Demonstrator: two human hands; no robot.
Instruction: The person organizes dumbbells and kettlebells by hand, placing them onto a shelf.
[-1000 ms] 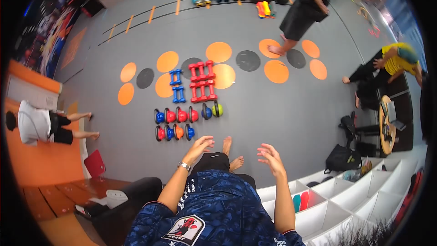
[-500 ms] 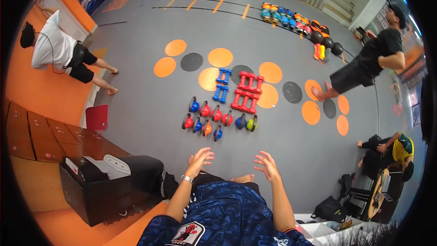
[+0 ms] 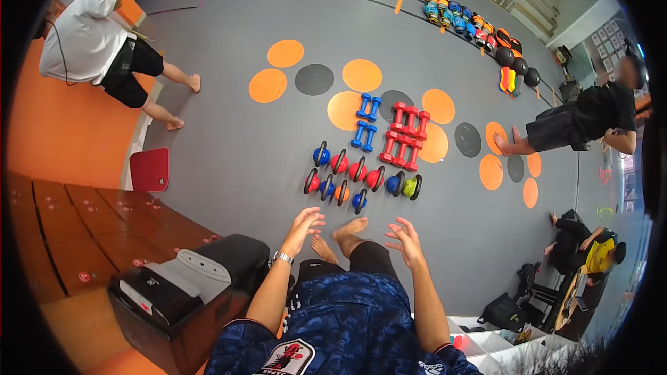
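My left hand (image 3: pixel 303 230), with a metal watch (image 3: pixel 283 257) at the wrist, is held out in front of my body, fingers apart and nothing in it. My right hand (image 3: pixel 406 242) mirrors it on the other side, also open and bare. On the grey floor beyond my feet lie several kettlebells in red, blue and orange, such as a blue kettlebell (image 3: pixel 359 201) nearest me and a green kettlebell (image 3: pixel 411 187) at the right end. Behind them lie blue dumbbells (image 3: pixel 364 136) and red dumbbells (image 3: pixel 406 120). Neither hand touches any of these.
Orange and black dots (image 3: pixel 314 79) mark the floor. A dark cabinet (image 3: pixel 174 298) stands close on my left, with a red seat (image 3: pixel 149 169) farther off. One person (image 3: pixel 97 42) stands left, another (image 3: pixel 583 118) right; a third (image 3: pixel 597 257) sits near a backpack (image 3: pixel 505 312).
My view has shifted left and forward, so the weights appear farther right. Both my feet now show between my hands. The person on the left has raised an arm. My hands stay open.
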